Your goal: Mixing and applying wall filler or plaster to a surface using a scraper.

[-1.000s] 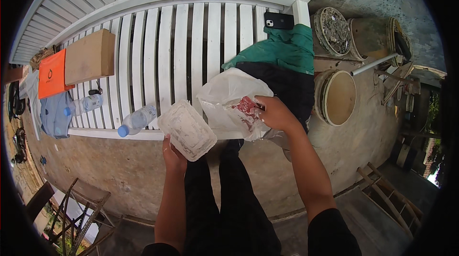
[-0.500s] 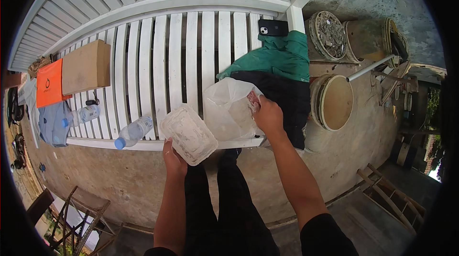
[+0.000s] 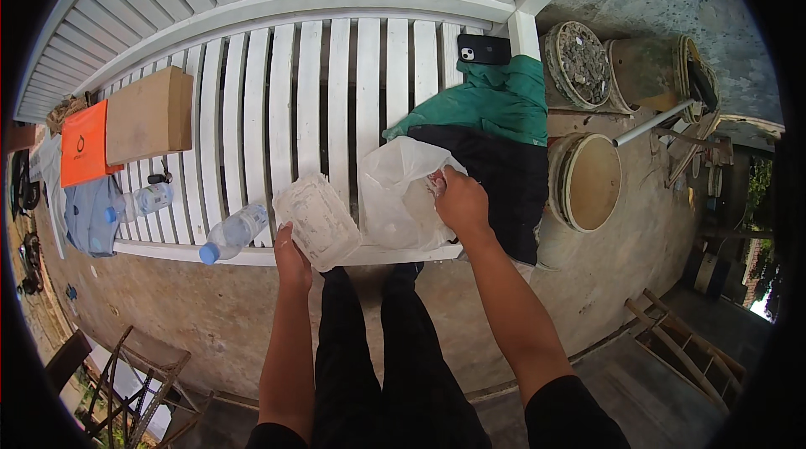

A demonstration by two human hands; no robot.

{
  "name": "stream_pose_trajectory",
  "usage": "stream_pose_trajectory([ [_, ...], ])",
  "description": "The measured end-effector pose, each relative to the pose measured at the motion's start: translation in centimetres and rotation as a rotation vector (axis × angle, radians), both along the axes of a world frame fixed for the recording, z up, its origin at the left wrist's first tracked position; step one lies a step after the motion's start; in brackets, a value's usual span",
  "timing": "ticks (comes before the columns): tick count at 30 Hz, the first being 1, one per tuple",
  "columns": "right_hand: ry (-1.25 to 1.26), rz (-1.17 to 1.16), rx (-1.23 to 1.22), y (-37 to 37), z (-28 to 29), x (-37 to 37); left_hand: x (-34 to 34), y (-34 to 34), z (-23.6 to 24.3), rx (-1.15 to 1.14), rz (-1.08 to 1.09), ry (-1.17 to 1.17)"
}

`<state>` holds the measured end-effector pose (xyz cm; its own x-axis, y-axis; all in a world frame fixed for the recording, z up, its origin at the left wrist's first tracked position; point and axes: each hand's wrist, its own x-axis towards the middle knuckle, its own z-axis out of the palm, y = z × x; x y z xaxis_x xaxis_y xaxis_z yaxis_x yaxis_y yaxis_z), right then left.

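My left hand (image 3: pixel 294 260) grips the near left edge of a shallow rectangular plastic tub (image 3: pixel 315 222), coated with pale, dusty residue. The tub is tilted above the bench's front edge. Just right of it, a translucent white plastic bag (image 3: pixel 390 197) stands open on the bench. My right hand (image 3: pixel 463 200) is at the right side of the bag's mouth, fingers closed around a small reddish thing (image 3: pixel 437 183), mostly hidden by the fingers. What it is I cannot make out. Some pale material shows through the bag.
On the slatted white bench (image 3: pixel 281 113) lie clear bottles (image 3: pixel 239 231), a cardboard box (image 3: pixel 149 117), an orange packet (image 3: pixel 85 144), keys (image 3: pixel 159 176), a phone (image 3: pixel 484 49), and green cloth (image 3: pixel 495 101) over black cloth (image 3: pixel 504 176). Several buckets (image 3: pixel 592 180) stand on the right.
My left hand and the tub have shifted slightly left and away from me. My right hand has moved a little left, deeper over the bag's mouth, covering more of the reddish thing.
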<state>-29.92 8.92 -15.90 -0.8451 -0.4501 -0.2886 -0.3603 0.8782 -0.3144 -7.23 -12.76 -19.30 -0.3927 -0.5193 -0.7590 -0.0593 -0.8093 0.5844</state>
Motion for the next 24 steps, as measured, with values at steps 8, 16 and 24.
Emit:
stream_pose_trajectory([
  [8, -0.041, 0.01, 0.015, -0.5, -0.5, -0.2, -0.5, -0.6, -0.9, 0.11, -0.014, 0.046],
  [16, -0.1, -0.084, 0.089, 0.9, -0.2, 0.0, -3.2, -0.8, 1.1, 0.207, -0.088, 0.081],
  [24, -0.076, -0.127, -0.01, 1.8, -5.9, -0.1, -5.3, -1.2, 0.4, 0.241, -0.083, 0.138],
])
